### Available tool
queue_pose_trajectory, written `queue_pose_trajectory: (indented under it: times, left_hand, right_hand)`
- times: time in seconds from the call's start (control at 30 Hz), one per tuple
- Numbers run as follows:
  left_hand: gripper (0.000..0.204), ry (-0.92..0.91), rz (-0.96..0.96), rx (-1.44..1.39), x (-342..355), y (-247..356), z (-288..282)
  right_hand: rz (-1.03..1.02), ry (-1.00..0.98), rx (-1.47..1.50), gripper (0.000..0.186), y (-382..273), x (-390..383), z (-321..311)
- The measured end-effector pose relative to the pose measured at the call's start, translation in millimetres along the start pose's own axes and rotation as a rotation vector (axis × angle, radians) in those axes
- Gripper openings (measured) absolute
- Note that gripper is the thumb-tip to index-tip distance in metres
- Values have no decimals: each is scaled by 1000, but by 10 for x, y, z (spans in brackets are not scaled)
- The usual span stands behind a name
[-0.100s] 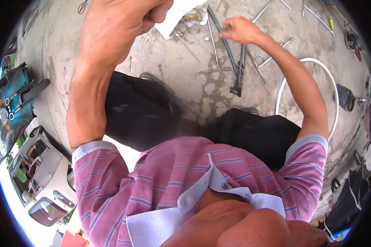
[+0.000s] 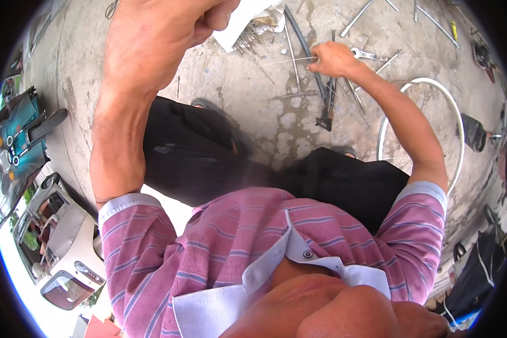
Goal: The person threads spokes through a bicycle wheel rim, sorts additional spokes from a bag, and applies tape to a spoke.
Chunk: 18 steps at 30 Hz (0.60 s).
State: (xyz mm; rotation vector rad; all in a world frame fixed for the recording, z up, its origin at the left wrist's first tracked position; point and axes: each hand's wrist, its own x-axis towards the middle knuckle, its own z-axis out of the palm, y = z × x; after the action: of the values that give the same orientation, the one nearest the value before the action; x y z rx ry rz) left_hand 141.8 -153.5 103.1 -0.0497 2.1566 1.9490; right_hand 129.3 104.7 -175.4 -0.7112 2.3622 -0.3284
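My right hand (image 2: 335,59) is closed in a pinch around a thin wire rod, like a wheel spoke (image 2: 284,62), which sticks out to the left above the floor. Just beyond that wrist, a silver wrench (image 2: 372,56) lies on the concrete. Large and close, my left hand (image 2: 177,28) is raised at the upper left, its fingers curled. The top edge cuts it off, and whatever it may hold is hidden. Between the hands, several thin rods (image 2: 256,38) lie on a white sheet (image 2: 228,39).
A long black tool (image 2: 324,121) and metal rods (image 2: 356,18) are scattered over the concrete floor. The white wheel rim (image 2: 461,127) lies beside my right arm. Over on the left are a teal motorcycle (image 2: 25,138) and a white vehicle (image 2: 73,248).
My right hand has come nearer my body. The thin spoke now shows clearly in its fingers, and the wrench has come into sight beside the wrist. The left hand has barely moved.
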Motion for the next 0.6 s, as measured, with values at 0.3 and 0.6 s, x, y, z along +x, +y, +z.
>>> queue_pose_trajectory:
  times: [0.3, 0.6]
  left_hand:
    - [15, -94, 87, -72, -79, 105, -23]
    - [14, 27, 145, 281, -148, 288, 108]
  right_hand:
    - [14, -68, -2, 32, -138, 180, 326]
    - [76, 84, 872, 22, 220, 4, -1403]
